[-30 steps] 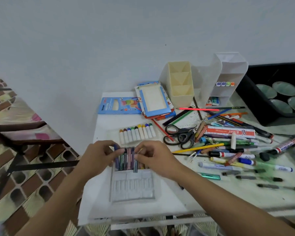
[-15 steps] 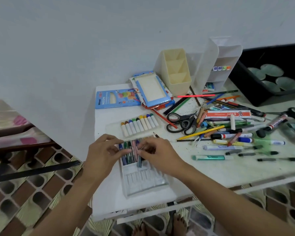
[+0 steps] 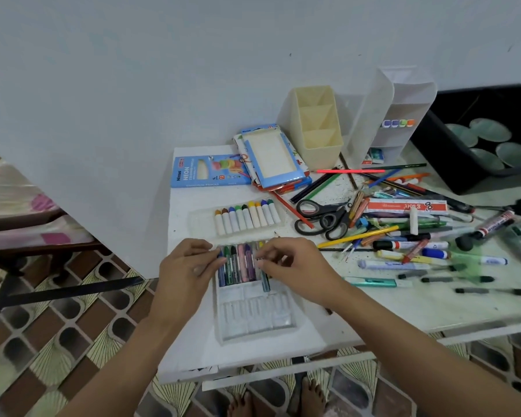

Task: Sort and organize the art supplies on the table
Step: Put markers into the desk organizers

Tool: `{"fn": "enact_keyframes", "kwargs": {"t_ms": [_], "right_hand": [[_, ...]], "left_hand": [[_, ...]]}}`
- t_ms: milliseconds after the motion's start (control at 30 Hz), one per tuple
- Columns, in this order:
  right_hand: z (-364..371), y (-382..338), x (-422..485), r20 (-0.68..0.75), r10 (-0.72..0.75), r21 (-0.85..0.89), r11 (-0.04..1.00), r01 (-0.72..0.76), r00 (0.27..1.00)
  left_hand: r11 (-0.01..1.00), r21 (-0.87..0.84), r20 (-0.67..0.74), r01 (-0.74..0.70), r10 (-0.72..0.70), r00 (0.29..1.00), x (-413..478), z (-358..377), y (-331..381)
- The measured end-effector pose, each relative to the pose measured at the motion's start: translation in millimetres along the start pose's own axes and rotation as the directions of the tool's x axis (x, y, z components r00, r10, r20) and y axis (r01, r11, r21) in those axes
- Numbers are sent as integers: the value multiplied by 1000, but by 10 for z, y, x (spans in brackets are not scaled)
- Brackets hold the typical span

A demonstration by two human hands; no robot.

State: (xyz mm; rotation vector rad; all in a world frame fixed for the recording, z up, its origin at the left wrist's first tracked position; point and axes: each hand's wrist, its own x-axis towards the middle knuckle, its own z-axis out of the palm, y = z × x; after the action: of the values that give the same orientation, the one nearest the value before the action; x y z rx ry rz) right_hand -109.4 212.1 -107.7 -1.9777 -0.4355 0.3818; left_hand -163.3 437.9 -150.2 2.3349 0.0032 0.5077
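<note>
We see both hands over a clear tray (image 3: 254, 322) that lies on the near left part of the white table (image 3: 193, 350). In the far half of this tray a row of crayons (image 3: 240, 266) lies side by side: blue, green, pink, purple. The left hand (image 3: 187, 266) is at the left end of the row. Its fingers are bent, and the thumb and forefinger close on the outer blue one. The right hand (image 3: 295, 264) is at the right end. Its thumb and forefinger pinch the crayons there, and the other fingers are curled. One teal crayon (image 3: 265, 282) sticks out nearer to us than the rest.

Just behind the hands lies a second tray with white-bodied crayons (image 3: 247, 218). Black scissors (image 3: 322, 219) lie to the right of it, and further right is a loose heap of pens and markers (image 3: 409, 236). At the wall stand a beige holder (image 3: 316, 127) and a white organizer (image 3: 400, 115). A blue pencil box (image 3: 205, 173) lies flat beside an opened box (image 3: 271, 156).
</note>
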Motion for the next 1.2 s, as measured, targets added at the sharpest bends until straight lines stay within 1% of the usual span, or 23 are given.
{"fn": "enact_keyframes", "kwargs": {"t_ms": [167, 300, 400, 533, 700, 800, 900, 1000, 1067, 1200], "right_hand": [[-250, 70, -116, -1, -21, -164, 986, 21, 1000], [-327, 141, -208, 81, 1, -224, 974, 17, 997], [-304, 178, -222, 99, -16, -272, 961, 43, 995], [-282, 194, -209, 92, -121, -405, 902, 148, 988], [-252, 296, -289, 45, -216, -426, 879, 214, 975], [-248, 302, -309, 43, -242, -428, 872, 237, 969], [-299, 256, -275, 75, -209, -437, 872, 221, 975], [-398, 189, -233, 162, -122, -430, 885, 181, 979], [-437, 157, -216, 193, -79, -428, 890, 156, 978], [-454, 133, -171, 221, -64, -475, 864, 165, 973]], "left_hand": [[998, 63, 24, 14, -16, 1000, 88, 66, 46], [997, 71, 1, 24, -24, 1000, 93, 104, 50], [997, 72, 7, 7, -8, 1000, 95, 119, 32], [995, 94, 27, -10, 7, 1000, 89, 120, 37], [986, 164, 27, -11, 6, 1000, 92, 117, 83], [984, 176, 42, -10, 2, 999, 59, 148, 185], [974, 191, 126, -122, 99, 987, 43, 217, 350], [958, 204, 246, -201, 149, 958, 43, 314, 425], [952, 225, 264, -206, 143, 954, 35, 368, 401], [950, 223, 261, -217, 157, 953, 21, 404, 330]]}}
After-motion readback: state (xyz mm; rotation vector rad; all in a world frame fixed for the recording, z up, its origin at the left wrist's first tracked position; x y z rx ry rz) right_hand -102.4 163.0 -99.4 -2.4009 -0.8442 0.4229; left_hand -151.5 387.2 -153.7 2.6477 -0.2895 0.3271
